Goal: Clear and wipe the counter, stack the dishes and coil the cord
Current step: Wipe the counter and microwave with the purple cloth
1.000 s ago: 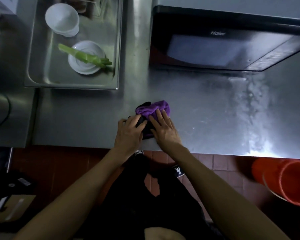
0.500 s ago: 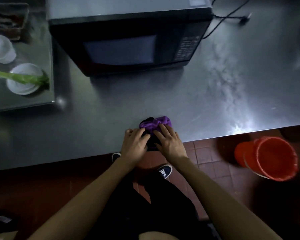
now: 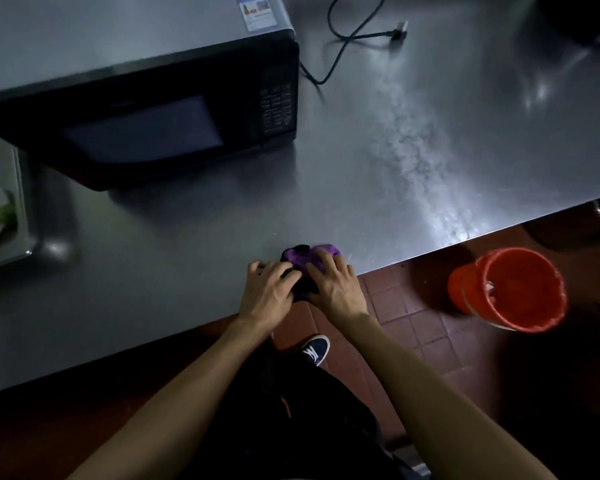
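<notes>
A black microwave point(image 3: 174, 112) fills the upper left of the steel counter point(image 3: 430, 161), its cord point(image 3: 343, 39) trailing loose at upper centre. An orange bucket point(image 3: 513, 289) sits on the floor at right. At the counter's near edge, centre frame, left hand point(image 3: 269, 292) and right hand point(image 3: 333, 285) press spread fingers onto the bunched purple cloth point(image 3: 305, 258).

Commercial kitchen: steel counter point(image 3: 378, 188), microwave point(image 3: 160, 112), tiled floor point(image 3: 406, 306).

head cam | looks steeply down, tilted | near counter point(image 3: 361, 188) edge | floor point(image 3: 395, 306) below
</notes>
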### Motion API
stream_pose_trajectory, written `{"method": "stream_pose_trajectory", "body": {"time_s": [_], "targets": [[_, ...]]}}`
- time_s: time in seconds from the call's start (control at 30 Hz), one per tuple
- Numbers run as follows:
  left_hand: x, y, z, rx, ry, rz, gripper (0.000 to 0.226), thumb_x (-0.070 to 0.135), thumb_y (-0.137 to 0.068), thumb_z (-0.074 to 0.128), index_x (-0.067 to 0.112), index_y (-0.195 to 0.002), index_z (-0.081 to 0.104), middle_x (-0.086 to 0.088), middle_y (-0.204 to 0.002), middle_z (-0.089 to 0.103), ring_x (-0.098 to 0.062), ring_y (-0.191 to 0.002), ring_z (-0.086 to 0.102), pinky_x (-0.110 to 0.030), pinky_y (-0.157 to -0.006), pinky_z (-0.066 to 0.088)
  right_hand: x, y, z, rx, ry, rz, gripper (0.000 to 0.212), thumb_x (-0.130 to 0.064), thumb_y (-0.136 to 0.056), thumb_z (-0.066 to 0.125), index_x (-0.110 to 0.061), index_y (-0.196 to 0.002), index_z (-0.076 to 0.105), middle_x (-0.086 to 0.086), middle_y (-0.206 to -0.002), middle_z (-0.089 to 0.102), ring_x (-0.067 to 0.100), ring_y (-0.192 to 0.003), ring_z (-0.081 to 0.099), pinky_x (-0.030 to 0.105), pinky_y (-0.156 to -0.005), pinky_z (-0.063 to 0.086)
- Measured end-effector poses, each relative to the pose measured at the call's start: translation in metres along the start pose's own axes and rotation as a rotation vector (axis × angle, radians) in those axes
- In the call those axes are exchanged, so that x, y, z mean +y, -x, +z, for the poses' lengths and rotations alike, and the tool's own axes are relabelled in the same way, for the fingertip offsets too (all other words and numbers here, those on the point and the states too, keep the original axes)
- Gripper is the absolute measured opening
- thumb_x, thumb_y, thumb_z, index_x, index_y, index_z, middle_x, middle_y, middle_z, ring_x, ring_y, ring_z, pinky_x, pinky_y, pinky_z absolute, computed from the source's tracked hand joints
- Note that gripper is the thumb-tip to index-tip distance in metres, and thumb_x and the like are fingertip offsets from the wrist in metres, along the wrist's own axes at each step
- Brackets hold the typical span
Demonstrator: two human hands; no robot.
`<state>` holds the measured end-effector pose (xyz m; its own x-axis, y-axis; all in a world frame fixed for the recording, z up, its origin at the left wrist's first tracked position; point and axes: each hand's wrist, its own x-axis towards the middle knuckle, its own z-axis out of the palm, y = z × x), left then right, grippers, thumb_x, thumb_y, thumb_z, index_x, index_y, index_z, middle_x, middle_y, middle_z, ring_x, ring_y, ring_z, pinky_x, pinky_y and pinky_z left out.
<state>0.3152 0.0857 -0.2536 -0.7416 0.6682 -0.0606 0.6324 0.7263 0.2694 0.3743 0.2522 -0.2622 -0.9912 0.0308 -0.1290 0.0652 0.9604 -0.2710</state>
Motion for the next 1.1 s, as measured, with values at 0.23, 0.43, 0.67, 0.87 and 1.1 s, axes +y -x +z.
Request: {"method": "stream_pose_trajectory", "body": {"time_s": [0.23,0.43,0.67,0.87,1.1], "targets": [[-0.008,-0.024,-0.009,0.010,0.092,0.084,0.066,0.013,-0.063,0.074,0.023,-0.127,0.060,0.002,-0.128,0.057,-0.023,-0.109,0.057,-0.045,-0.088,0.043,0.001,-0.005,-0.008,0.064,-0.086,0.040,0.047,-0.045,-0.082,0.052,-0.015,-0.116,0.064,0.005,-0.113,0.065,0.034,-0.095,0.057,0.043,-0.072,0.051],[-0.004,-0.062,-0.016,0.004,0.237,0.194,0.064,0.016,-0.059,0.083,0.021,-0.120,0.067,0.004,-0.115,0.067,-0.022,-0.098,0.066,-0.041,-0.086,0.041,0.015,0.002,-0.025,0.204,-0.165,0.143,0.041,-0.026,-0.081,0.071,-0.013,-0.120,0.064,0.004,-0.114,0.065,0.030,-0.094,0.054,0.045,-0.076,0.051],[0.054,-0.124,-0.036,0.108,0.262,0.441,0.050,0.018,-0.066,0.083,0.021,-0.114,0.069,0.004,-0.110,0.069,-0.020,-0.098,0.065,-0.040,-0.086,0.040,0.060,0.025,-0.070,0.505,-0.115,0.263,0.035,-0.010,-0.083,0.073,-0.010,-0.117,0.067,0.003,-0.115,0.067,0.029,-0.087,0.054,0.040,-0.079,0.048],[0.140,-0.168,-0.028,0.113,0.290,0.613,0.046,0.017,-0.066,0.079,0.018,-0.111,0.069,-0.001,-0.122,0.065,-0.022,-0.106,0.063,-0.040,-0.091,0.042,0.125,0.067,-0.093,0.575,-0.113,0.425,0.037,-0.018,-0.085,0.068,-0.014,-0.122,0.065,0.000,-0.122,0.065,0.029,-0.091,0.053,0.044,-0.080,0.049],[0.263,-0.218,-0.003,0.045,0.255,0.733,0.045,0.015,-0.067,0.068,0.017,-0.112,0.067,0.002,-0.116,0.069,-0.020,-0.105,0.065,-0.038,-0.096,0.040,0.235,0.119,-0.116,0.681,-0.132,0.508,0.035,-0.019,-0.086,0.064,-0.011,-0.121,0.067,0.006,-0.122,0.065,0.033,-0.091,0.054,0.048,-0.079,0.049]]}}
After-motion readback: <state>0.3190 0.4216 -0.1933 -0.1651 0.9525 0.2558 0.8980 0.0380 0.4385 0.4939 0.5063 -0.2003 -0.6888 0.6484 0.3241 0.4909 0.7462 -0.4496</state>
